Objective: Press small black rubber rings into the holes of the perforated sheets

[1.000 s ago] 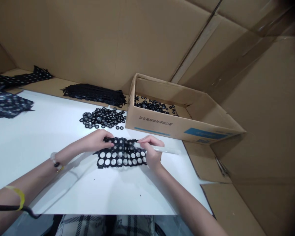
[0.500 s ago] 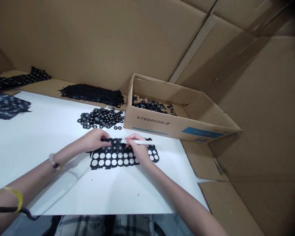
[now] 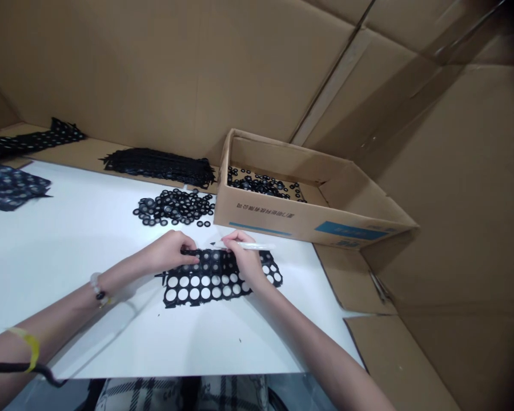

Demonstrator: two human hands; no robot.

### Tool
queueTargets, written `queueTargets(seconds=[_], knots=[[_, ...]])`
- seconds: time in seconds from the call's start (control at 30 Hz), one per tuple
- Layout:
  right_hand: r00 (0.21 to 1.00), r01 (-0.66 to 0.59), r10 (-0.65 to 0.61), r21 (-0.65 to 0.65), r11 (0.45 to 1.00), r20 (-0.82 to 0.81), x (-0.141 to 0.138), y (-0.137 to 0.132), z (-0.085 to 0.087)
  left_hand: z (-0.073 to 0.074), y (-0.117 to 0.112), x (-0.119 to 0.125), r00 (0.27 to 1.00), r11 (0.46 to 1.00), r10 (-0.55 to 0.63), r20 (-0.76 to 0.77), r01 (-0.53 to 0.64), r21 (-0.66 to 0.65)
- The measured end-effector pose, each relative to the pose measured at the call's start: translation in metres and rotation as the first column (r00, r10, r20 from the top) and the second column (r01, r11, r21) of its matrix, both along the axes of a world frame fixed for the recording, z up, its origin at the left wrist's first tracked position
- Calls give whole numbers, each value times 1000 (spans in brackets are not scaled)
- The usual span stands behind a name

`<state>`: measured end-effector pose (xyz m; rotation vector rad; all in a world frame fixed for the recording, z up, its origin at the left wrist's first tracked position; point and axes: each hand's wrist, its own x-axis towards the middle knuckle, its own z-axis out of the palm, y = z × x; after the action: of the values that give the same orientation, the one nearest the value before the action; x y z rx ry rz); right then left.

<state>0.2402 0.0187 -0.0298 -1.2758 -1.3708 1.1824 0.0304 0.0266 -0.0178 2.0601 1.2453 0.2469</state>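
Observation:
A black sheet (image 3: 211, 274) with rows of round holes lies on the white table in front of me; the lower rows show white, the upper rows look dark or greyish. My left hand (image 3: 171, 252) pinches its upper left edge between thumb and fingers. In my right hand (image 3: 245, 258) is a white pen-like tool (image 3: 257, 246), held almost level. Its dark tip points left, just beyond the sheet's far edge, and appears clear of the sheet. My right hand and wrist cover part of the sheet's right side.
Behind the sheet lies a pile of small black rings (image 3: 175, 206). A cardboard box (image 3: 278, 221) with more rings stands at right. A stack of black sheets (image 3: 158, 165) lies farther back, and perforated black sheets (image 3: 12, 187) lie at left. Cardboard walls (image 3: 154, 74) surround the table.
The black sheet has shifted slightly toward me and to the right, with my left hand on it. The tool's tip, earlier over the upper rows, is now beyond the far edge.

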Motion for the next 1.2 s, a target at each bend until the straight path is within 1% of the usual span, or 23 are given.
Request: queueTargets(seconds=[0.07,0.13,0.2,0.23,0.33,0.4,0.5,0.6,0.8,1.03,1.2], knots=[[998,48,-48,-7,999,29,5,1,3,0,-2,2,1000,1000,17,13,-17,-9],[997,69,-70,21,997,39,8,-1,8,1,-5,6,1000,1000,13,28,-12,-17],[998,63,-64,77,995,14,7,-6,11,2,-8,9,1000,1000,6,28,-6,-9],[999,41,-41,99,994,-4,4,-9,11,2,-9,10,1000,1000,8,24,-8,0],[996,-86,88,93,992,-20,-6,-17,7,1,-7,8,999,999,40,16,-40,27],[992,-123,123,73,990,6,-10,-19,1,-1,-3,3,999,999,43,16,-43,9],[992,-114,109,92,989,57,-12,-18,-4,-3,4,-6,999,998,19,39,-16,-52],[986,-141,129,115,983,103,-9,-17,-6,-5,8,-11,998,996,-25,61,30,-85],[981,-162,146,130,978,127,-8,-18,-8,-7,9,-11,996,995,-79,50,81,-54],[984,-139,123,130,982,127,-7,-17,-11,-10,11,-12,994,993,-56,89,65,-99],[984,-141,124,128,982,129,-6,-15,-14,-9,11,-11,994,992,-43,96,53,-112]])
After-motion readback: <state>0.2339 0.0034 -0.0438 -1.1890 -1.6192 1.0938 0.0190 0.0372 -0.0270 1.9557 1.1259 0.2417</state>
